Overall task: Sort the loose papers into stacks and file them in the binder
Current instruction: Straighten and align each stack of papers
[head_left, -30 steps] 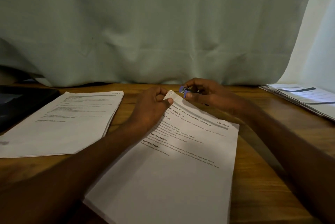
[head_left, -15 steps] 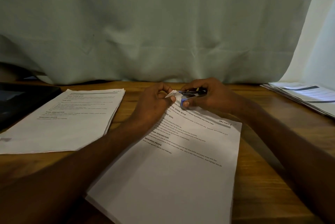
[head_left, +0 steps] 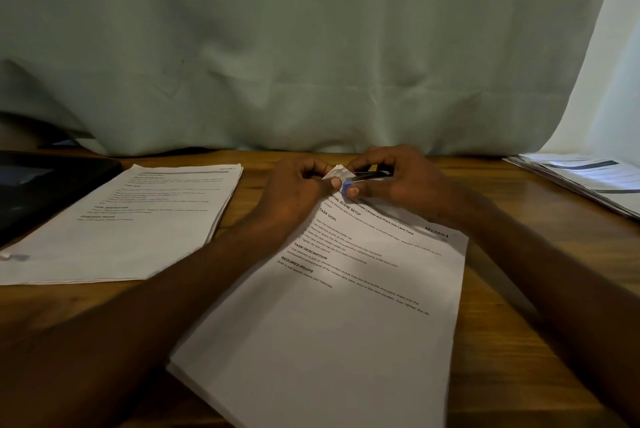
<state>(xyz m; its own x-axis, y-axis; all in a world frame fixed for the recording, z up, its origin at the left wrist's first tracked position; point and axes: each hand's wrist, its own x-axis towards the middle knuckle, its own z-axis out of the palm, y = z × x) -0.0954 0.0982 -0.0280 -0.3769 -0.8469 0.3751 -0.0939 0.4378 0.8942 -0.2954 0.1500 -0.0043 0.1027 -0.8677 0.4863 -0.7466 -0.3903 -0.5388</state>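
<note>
Three paper piles sit on the brown wooden table [head_left: 519,289], all apart from each other, presumably one per section. The near white printed stack [head_left: 346,306] lies angled in the middle, header reading "SECTION 1". A second white printed stack [head_left: 138,219] lies flat to the left. A third fanned pile of sheets with dark bands [head_left: 588,181] sits at the far right edge.

The left hand [head_left: 298,188] pinches the lifted top-left corner of the near stack, likely to keep the sheets aligned and raised off the table. The right hand [head_left: 398,178] is curled around a small black and blue clip-like tool [head_left: 360,178], its blue end at that same corner (stapler or binder clip, can't tell which). Judgement: the corner is being fastened so the stack holds together as a unit before filing.

A dark flat object [head_left: 41,185] at far left, partly under the second stack, may be the binder; too dim to confirm. Green cloth backdrop [head_left: 311,46] hangs behind.
</note>
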